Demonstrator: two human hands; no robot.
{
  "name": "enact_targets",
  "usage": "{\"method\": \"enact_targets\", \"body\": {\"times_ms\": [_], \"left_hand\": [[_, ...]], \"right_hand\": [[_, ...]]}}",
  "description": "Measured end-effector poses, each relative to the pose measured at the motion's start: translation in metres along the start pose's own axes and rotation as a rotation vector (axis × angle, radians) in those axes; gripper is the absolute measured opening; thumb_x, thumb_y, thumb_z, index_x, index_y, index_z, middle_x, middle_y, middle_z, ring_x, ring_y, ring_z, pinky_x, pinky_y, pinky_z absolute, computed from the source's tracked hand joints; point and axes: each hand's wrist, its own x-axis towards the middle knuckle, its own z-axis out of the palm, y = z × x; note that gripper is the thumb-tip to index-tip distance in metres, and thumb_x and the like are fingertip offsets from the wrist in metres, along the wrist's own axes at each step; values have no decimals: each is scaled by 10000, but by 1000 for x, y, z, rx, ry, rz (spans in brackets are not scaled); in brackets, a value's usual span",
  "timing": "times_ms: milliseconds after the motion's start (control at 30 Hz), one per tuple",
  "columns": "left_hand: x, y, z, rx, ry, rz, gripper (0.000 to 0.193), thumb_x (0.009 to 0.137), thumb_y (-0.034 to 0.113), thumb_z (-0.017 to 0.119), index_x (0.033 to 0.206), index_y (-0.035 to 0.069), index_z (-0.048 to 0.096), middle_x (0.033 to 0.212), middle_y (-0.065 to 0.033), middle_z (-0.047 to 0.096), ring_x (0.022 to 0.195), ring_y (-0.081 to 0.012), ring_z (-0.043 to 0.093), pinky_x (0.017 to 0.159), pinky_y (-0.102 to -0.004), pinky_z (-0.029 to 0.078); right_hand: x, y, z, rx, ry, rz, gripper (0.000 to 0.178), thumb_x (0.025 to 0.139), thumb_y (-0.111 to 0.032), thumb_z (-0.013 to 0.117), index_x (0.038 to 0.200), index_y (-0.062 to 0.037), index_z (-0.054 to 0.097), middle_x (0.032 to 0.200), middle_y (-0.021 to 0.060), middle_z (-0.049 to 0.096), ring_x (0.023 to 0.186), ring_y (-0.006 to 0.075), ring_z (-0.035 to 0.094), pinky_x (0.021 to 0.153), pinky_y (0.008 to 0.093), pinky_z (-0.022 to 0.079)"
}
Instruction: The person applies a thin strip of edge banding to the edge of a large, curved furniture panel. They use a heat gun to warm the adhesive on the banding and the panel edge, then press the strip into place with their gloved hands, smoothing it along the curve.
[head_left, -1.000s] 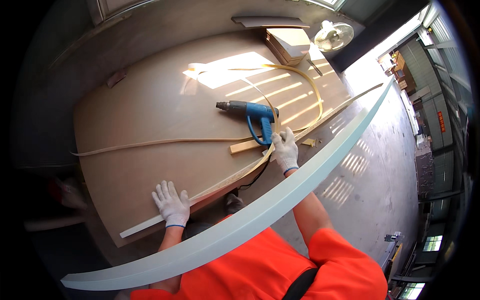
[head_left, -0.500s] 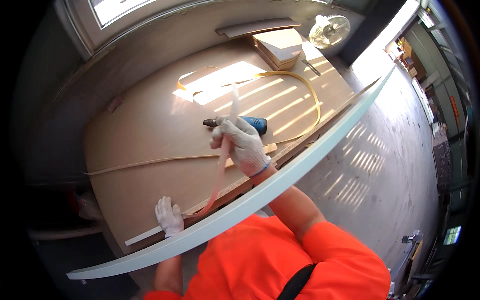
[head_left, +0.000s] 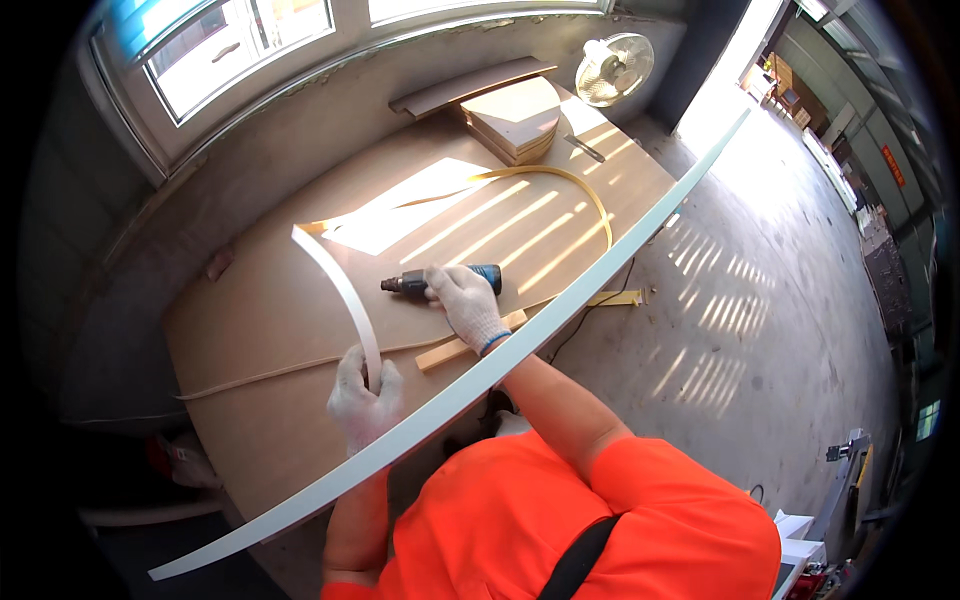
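Note:
My left hand (head_left: pixel 365 402), in a whitish glove, pinches the lower end of a thin white edging strip (head_left: pixel 350 290). The strip bends upward and left over the table. My right hand (head_left: pixel 465 303), gloved too, is wrapped around the blue and black heat gun (head_left: pixel 410 284), whose dark nozzle faces left. The palm side of that grip is hidden. Between the table and my body, a long, pale narrow-edged panel (head_left: pixel 530 345) stretches from lower left to upper right, passing over both forearms.
On the brown table (head_left: pixel 250 320) lie a looped yellow strip (head_left: pixel 560 172), a thin tan strip (head_left: pixel 270 372) and a short wooden block (head_left: pixel 445 354). Stacked boards (head_left: pixel 515 115), a flat tool (head_left: pixel 584 149) and a fan (head_left: pixel 613 70) are at the far end. A cord (head_left: pixel 590 315) hangs right.
My right hand has released the strip and closed on the heat gun. My left hand has lifted from the table's near edge and moved right, now holding the strip.

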Motion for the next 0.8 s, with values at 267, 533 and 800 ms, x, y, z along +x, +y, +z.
{"method": "enact_targets", "body": {"times_ms": [267,533,800], "left_hand": [[-3,-8,-3,279,302,430,295,849,21,735,1128,34,640,888,-141,707,705,-330,683,635,-444,550],[-3,-10,-2,313,413,244,274,911,18,686,1170,-13,603,971,-170,675,763,-316,646,705,-418,548],[-16,5,-11,498,460,103,232,942,44,696,1146,-42,626,990,-167,670,820,-288,648,755,-408,536]], "right_hand": [[42,108,-48,-1138,70,226,671,792,-425,797,1243,7,553,1169,226,717,1139,404,706,1004,516,522],[56,83,-137,-401,439,291,719,723,-183,833,1321,28,493,1078,217,707,990,329,731,898,411,577],[138,22,-367,-465,860,315,780,766,-177,861,1362,64,421,1234,273,669,1153,396,683,996,415,546]]}}
